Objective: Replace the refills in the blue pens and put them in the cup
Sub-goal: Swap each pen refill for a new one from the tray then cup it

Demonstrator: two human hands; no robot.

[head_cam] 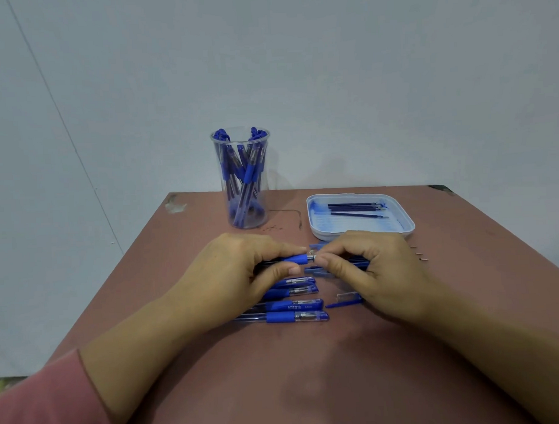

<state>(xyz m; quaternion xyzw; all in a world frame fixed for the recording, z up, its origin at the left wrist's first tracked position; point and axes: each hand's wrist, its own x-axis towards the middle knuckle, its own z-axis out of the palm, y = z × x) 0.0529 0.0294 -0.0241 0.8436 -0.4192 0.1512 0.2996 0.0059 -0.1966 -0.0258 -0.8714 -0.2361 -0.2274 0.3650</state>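
Table (309, 369): reddish-brown, scuffed pale at the far left corner. Cup (262, 209): clear, its pens (248, 175) blue. Tray (311, 220): white, streaked with blue ink. Refills (354, 206): dark blue. Table pens (282, 316): blue grips and caps, clear barrels. Held pen (297, 259): blue grip, silver collar. Sleeve (41, 407): pink. Wall (362, 82): pale grey-blue.

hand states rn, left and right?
Left hand: closed, holding a pen by its blue grip.
Right hand: closed, pinching the same pen at its metal tip.
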